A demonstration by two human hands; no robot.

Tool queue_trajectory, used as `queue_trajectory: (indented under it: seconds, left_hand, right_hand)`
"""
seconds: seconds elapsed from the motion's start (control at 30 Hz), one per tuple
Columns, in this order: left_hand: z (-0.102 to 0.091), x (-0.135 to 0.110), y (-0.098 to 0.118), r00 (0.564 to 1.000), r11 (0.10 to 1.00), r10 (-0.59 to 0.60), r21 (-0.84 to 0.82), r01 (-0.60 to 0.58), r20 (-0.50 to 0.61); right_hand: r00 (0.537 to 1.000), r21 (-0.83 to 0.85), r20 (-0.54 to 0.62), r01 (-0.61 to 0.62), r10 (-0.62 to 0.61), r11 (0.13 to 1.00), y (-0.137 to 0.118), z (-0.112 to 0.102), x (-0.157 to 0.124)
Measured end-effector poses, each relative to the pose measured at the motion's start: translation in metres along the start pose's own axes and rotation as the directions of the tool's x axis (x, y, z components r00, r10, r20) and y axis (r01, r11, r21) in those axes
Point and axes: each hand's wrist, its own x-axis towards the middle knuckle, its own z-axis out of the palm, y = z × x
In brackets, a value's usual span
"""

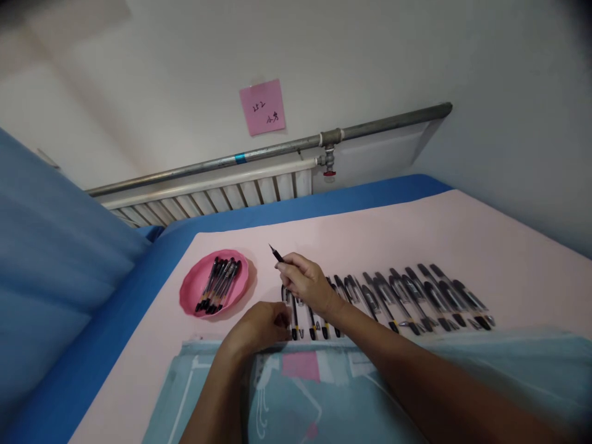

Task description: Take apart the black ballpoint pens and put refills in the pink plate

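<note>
A pink note (263, 107) is hanging on the white wall (370, 61), showing the handwritten number "252" with two handwritten characters below it, the first looking like "小" and the second being hard to make out. White marks are showing on the barrels of some pens in the bowl (219, 283), but the lettering is staying too small to read. The right hand (306, 285) is closing its thumb and fingers around a dark pen (277, 254), pinching it so that its thin pointed tip is sticking out toward the upper left, above the pink sheet (361, 237). The left hand (259, 327) is bending its fingers close beside the leftmost pens of a long row (370, 300); whether it is gripping or only touching one, I cannot tell. The black-capped pens of that row are lying side by side, slanting, and running off toward the right, partly behind the right hand and forearm. Small pieces are lying by several lower ends, too small to identify. To the left, a pink bowl (185, 290) is holding a bunch of similar pens. A teal cloth (208, 382) with white lines is spreading beneath the forearms.
</note>
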Motion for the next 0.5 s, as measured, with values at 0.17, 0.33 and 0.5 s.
queue_trajectory:
  seconds: [0.17, 0.33, 0.5]
  left_hand:
    - [-0.0034, -0.0011, -0.0008, 0.992, 0.987, -0.012, 0.157, 0.031, -0.123]
    - [-0.0026, 0.0034, -0.0021, 0.983, 0.978, -0.037, 0.196, 0.073, -0.18]
    - [-0.0009, 0.007, -0.0043, 0.974, 0.968, -0.076, 0.219, 0.123, -0.213]
  right_hand:
    - [1.0, -0.049, 0.016, 0.01, -0.009, 0.999, 0.0017, -0.001, -0.0003]
    - [0.999, -0.055, 0.018, 0.027, -0.026, 0.998, 0.0016, -0.0009, -0.0004]
    - [0.999, -0.048, 0.023, 0.039, -0.038, 0.998, 0.0038, -0.0018, 0.0008]
